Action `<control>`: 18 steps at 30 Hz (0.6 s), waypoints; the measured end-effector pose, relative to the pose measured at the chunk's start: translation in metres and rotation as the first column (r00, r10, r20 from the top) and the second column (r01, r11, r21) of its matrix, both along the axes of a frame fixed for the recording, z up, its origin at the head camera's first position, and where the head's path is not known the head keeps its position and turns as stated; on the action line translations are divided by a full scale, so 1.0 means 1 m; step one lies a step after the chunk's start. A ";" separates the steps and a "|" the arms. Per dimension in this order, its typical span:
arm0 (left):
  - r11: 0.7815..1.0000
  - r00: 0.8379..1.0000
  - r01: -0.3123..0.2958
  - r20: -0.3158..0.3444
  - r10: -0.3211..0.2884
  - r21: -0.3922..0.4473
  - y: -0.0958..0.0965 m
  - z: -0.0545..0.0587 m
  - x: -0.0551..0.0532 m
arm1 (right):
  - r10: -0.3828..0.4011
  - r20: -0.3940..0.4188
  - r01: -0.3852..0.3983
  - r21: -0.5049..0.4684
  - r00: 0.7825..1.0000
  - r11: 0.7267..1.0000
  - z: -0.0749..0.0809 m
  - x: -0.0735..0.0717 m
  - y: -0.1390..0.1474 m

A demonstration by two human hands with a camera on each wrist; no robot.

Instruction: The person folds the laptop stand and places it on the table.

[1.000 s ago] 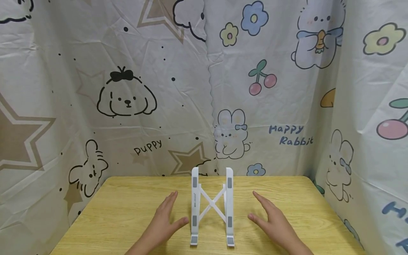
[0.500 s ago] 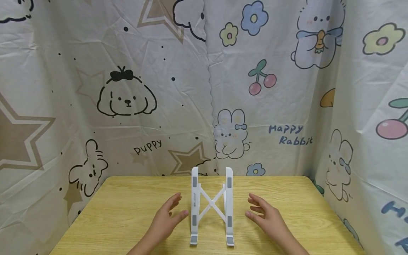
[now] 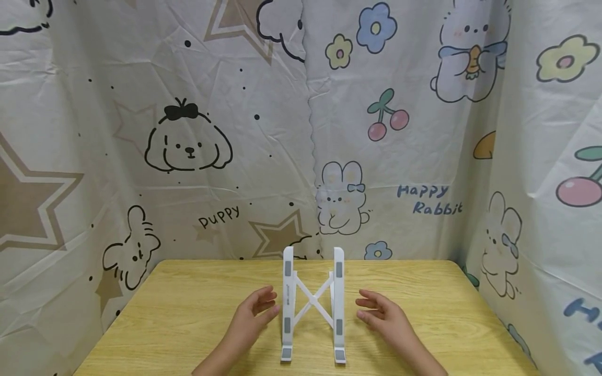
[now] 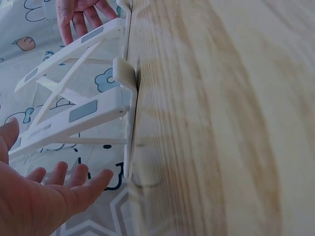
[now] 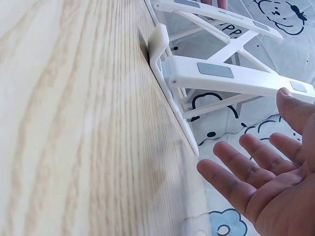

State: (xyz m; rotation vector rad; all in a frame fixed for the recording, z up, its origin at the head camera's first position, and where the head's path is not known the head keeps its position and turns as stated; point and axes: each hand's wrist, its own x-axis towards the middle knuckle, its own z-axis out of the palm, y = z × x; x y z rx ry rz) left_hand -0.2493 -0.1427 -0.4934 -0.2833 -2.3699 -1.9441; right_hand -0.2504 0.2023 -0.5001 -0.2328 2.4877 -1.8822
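A white folding laptop stand (image 3: 313,300) is set up on the table, its two arms raised and joined by an X-shaped brace. Grey pads line the arms, and small lips turn up at the front ends. On its left side is my left hand (image 3: 250,319), thumb close to the left arm, fingers bent loosely. To the right, with a small gap, my right hand (image 3: 386,319) faces the stand. Both wrist views show relaxed, spread fingers on the left hand (image 4: 49,196) and the right hand (image 5: 275,191), holding nothing.
The wooden table (image 3: 188,292) has light yellow grain and rounded back corners. Patterned cloth (image 3: 273,130) with puppies, rabbits, stars and flowers hangs behind the table and along both sides.
Both hands have drawn inward toward the stand, the right one more. Their fingers have gone from straighter to more bent. The stand has stayed in place.
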 end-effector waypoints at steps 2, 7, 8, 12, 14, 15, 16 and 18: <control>1.000 1.000 0.007 0.020 -0.007 0.023 0.001 0.000 -0.001 | 0.019 0.015 -0.019 -0.024 1.000 1.000 -0.002 -0.001 -0.001; 0.998 0.997 0.023 0.072 -0.027 0.060 0.003 0.001 -0.003 | 0.045 0.036 -0.043 -0.067 0.998 0.997 -0.004 -0.003 -0.004; 0.998 0.996 0.026 0.082 -0.032 0.066 0.004 0.001 -0.003 | 0.046 0.042 -0.043 -0.075 0.998 0.996 -0.004 -0.004 -0.004; 0.995 0.991 0.037 0.123 -0.048 0.091 0.004 0.001 -0.006 | 0.060 0.052 -0.054 -0.109 0.997 0.993 -0.005 -0.007 -0.007; 0.994 0.987 0.041 0.149 -0.056 0.103 0.004 0.000 -0.008 | 0.067 0.057 -0.059 -0.132 0.996 0.990 -0.006 -0.009 -0.009; 0.993 0.985 0.041 0.160 -0.058 0.107 0.004 -0.001 -0.008 | 0.074 0.057 -0.065 -0.143 0.996 0.988 -0.006 -0.009 -0.010; 0.993 0.983 0.041 0.171 -0.061 0.113 0.004 -0.001 -0.009 | 0.079 0.058 -0.069 -0.155 0.995 0.986 -0.006 -0.010 -0.011; 0.991 0.979 0.040 0.192 -0.064 0.124 0.004 -0.003 -0.011 | 0.085 0.070 -0.072 -0.174 0.994 0.982 -0.007 -0.011 -0.013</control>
